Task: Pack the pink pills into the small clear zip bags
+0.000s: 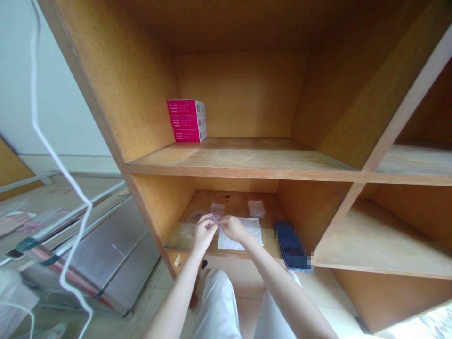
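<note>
Surface: I'm working the lower bay of a plywood shelf unit (151, 207), its honey-brown veneer finely grained, centre of frame.
Left hand (204, 233): fingers closed, pinching a small clear plastic packet (214, 219).
Right hand (231, 227): fingers closed on that same packet, which sits just above a smooth white paper sheet (243, 238).
Behind: a clear bag (217, 209) and a second clear bag (256, 208) lie flat.
Right: a blurred dark flat object (291, 245) at the shelf edge.
Upper shelf: three stacked magenta cardboard boxes (186, 121).
Room: a white cable (35, 70) hangs at upper left; a grey metal table (109, 254) stands at lower left.

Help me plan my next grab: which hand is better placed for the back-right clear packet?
Probably the right hand: it sits nearer that clear packet than the left hand does.
</note>
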The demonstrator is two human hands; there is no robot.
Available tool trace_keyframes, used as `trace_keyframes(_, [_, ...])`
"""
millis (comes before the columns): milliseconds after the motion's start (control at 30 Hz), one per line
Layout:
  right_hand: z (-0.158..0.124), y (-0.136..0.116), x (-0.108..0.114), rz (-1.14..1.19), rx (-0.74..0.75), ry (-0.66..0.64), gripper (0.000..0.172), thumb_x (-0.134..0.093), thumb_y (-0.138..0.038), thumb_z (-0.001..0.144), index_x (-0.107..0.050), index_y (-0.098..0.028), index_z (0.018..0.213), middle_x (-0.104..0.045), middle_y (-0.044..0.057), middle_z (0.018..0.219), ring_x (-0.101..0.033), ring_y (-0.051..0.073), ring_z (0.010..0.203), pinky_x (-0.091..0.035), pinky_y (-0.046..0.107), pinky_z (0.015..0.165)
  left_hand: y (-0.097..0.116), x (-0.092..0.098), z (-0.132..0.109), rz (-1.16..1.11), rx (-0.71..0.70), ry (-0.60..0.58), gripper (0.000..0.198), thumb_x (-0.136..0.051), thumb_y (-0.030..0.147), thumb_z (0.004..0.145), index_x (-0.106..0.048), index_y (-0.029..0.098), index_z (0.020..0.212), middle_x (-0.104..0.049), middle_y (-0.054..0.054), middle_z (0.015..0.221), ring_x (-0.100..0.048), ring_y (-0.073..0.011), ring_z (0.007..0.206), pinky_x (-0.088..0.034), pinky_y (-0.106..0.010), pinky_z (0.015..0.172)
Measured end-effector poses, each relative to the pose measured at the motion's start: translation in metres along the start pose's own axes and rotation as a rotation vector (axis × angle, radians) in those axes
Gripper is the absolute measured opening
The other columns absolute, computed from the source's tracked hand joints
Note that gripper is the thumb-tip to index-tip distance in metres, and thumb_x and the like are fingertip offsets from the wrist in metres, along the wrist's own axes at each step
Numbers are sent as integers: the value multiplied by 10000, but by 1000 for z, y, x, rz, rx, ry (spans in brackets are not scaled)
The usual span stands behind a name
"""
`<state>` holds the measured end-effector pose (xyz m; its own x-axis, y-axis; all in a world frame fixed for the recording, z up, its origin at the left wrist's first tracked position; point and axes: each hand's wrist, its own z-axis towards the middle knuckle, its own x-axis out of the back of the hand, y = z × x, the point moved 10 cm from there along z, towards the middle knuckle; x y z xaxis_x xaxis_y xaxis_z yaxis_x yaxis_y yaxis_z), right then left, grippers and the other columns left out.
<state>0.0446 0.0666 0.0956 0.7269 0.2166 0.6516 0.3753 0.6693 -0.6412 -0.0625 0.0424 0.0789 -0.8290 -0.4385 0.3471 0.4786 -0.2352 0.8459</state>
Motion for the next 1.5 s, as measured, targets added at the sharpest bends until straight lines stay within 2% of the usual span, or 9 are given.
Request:
trace_keyframes(167, [-2, 17, 7, 194, -152, -21, 271, -487, -294, 760, -713, -145, 748, -544, -16, 450, -430, 71, 406, -300, 179, 428, -8, 9, -2, -212, 126, 48, 221, -522, 332, 693, -649, 151, 698, -581, -98, 1038, -551, -204, 953, -458, -285, 709])
trace_keyframes(333, [-6, 33, 8, 362, -281, -15, 385, -564, -472, 681, -702, -113, 667, -460, -28, 401, -298, 38, 337, -216, 179, 348, -22, 9, -4, -398, 274, 67, 256, -516, 320, 649, -649, 146, 781, -627, -93, 1002, -587, -191, 847, -445, -269, 610])
trace_keyframes(500, [-5, 30, 9, 404, -267, -68, 399, -563, -490, 677, -702, -119, 718, -436, -37, 414, -287, 33, 342, -221, 177, 344, -34, 1, -5, -686, 368, 58, 223, -539, 222, 599, -651, 136, 772, -651, -82, 901, -573, -134, 710, -418, -246, 596])
trace_keyframes(700, [-6, 27, -4, 475, -223, -221, 293, -538, -311, 699, -686, -165, 905, -472, -50, 478, -285, 29, 383, -251, 165, 370, -45, -12, -10, -875, 449, 9, 244, -595, 105, 555, -661, 119, 790, -645, -70, 872, -551, -100, 685, -383, -202, 569])
trace_keyframes(867, [-8, 27, -6, 487, -199, -258, 205, -570, -290, 669, -679, -116, 655, -434, -48, 435, -325, 38, 388, -266, 173, 384, -57, -22, -10, -974, 488, -16, 250, -585, 52, 577, -649, 119, 808, -649, -49, 842, -558, -84, 637, -397, -195, 554])
trace_keyframes(1133, [0, 41, 11, 418, -314, -140, 372, -588, -478, 667, -611, -137, 521, -502, -17, 418, -421, 77, 391, -322, 194, 396, -80, -35, -9, -1148, 542, -43, 171, -571, 50, 632, -619, 131, 775, -644, -20, 714, -593, -106, 647, -446, -215, 603])
trace_keyframes(1233, [3, 37, 12, 526, -309, -158, 349, -610, -486, 648, -659, -141, 648, -588, 3, 532, -518, 110, 485, -388, 208, 459, -71, -47, -16, -1098, 535, -203, 200, -596, 36, 629, -612, 144, 797, -647, -20, 734, -604, -123, 685, -435, -219, 604])
trace_keyframes(1400, [-4, 28, -1, 659, -341, -318, 388, -633, -502, 621, -674, -149, 778, -642, 26, 643, -567, 129, 553, -407, 217, 492, -13, -63, -31, -1122, 341, -547, 359, -624, 119, 678, -566, 183, 1026, -577, -76, 1104, -524, -212, 1036, -392, -331, 861])
trace_keyframes(1500, [-10, 31, -8, 634, -382, -378, 406, -632, -513, 620, -675, -141, 777, -641, 26, 611, -504, 90, 467, -355, 194, 435, 9, -59, -31, -1182, 235, -572, 543, -642, 178, 683, -449, 258, 1185, -511, -62, 1203, -487, -222, 1084, -318, -413, 954])
